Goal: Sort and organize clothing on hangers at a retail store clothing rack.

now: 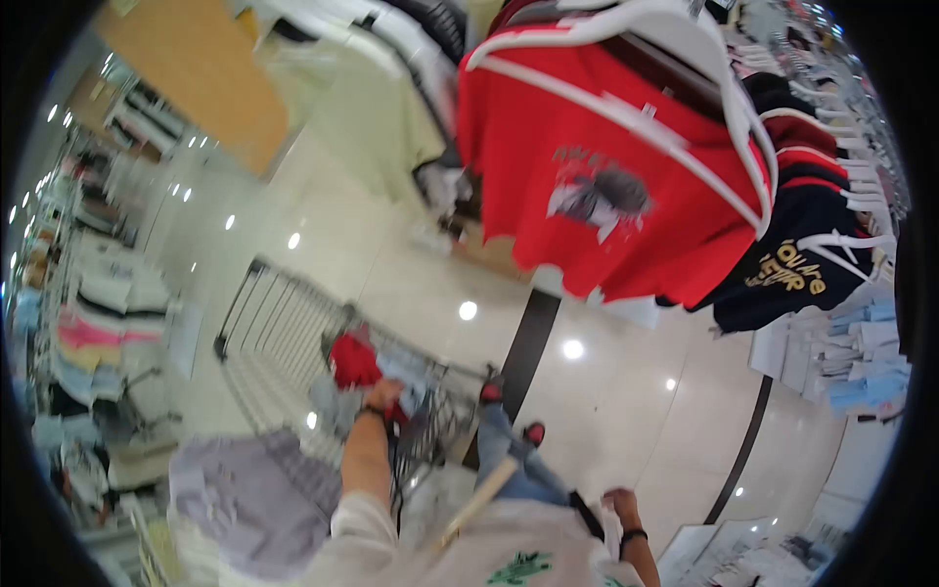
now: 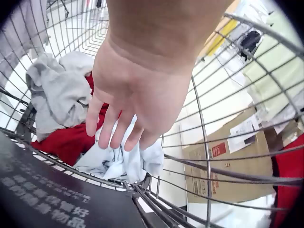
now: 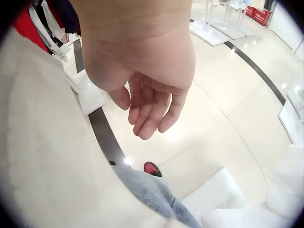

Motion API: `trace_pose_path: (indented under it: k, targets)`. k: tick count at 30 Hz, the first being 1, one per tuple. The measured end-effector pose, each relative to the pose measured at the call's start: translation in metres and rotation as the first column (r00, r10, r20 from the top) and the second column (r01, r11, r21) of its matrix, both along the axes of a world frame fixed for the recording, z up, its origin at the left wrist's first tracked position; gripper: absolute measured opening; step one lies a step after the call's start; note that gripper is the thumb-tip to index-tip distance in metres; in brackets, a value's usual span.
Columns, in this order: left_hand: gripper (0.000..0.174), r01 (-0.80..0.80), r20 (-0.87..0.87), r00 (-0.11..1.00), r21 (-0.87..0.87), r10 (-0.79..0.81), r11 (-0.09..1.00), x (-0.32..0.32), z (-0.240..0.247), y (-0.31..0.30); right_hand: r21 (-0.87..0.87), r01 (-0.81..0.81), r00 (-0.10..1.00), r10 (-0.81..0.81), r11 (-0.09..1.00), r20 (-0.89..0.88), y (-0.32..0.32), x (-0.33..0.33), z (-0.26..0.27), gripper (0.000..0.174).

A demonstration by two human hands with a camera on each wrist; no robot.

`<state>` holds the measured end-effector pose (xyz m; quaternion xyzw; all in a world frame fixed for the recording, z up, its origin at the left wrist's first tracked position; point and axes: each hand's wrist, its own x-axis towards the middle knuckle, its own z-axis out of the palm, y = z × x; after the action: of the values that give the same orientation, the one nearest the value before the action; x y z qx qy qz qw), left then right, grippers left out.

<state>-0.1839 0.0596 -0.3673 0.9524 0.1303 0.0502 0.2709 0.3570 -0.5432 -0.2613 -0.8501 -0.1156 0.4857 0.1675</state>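
Held the left hand low inside the wire cart, with fingers loosely extended and slightly apart, just over the pale cloth. Could not tell touching from hovering there. Saw heaped together in the cart that pale cloth (bluish white, and thoroughly crumpled), a red cloth and a grey cloth, with the red and the grey in contact. Noticed on the cart a dark panel with white characters, and past the wires a cardboard box.

Let the right hand hang beside the white top, well apart from the cart, with fingers loosely bent and close together. Saw below it jeans, a red and black shoe and a glossy floor crossed by a dark stripe.

Faced a red shirt with a printed picture, on a white hanger. Found to its right a navy shirt with yellow lettering, to its left a pale green garment, and near the cart a lilac garment.
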Motion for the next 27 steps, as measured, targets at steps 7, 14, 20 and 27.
trace_pose_path:
  k: [7, 14, 20, 27]
  targets:
    - [0.039, -0.224, -0.218, 0.965, -0.378, 0.149, 0.898, 0.056, -0.061, -0.002, -0.16, 0.256, 0.949, -0.28, 0.953, -0.144, 0.019, -0.015, 0.042, 0.021]
    - [0.033, -0.655, -0.538, 0.479, -0.745, 0.694, -0.126, 0.076, -0.024, -0.019, 0.024, 0.064, 0.997, -0.063, 0.998, -0.041, 0.092, -0.027, 0.075, 0.031]
    - [0.036, -0.716, -0.576, 0.548, 0.052, 0.606, 0.696, 0.045, 0.059, -0.014, 0.031, 0.229, 0.963, -0.222, 0.973, -0.154, 0.093, 0.018, 0.044, 0.027]
    - [0.028, -0.888, -0.097, 0.331, -0.37, 0.938, 0.275, 0.08, 0.156, -0.111, 0.179, 0.515, 0.847, -0.466, 0.838, -0.257, 0.074, 0.082, 0.018, 0.027]
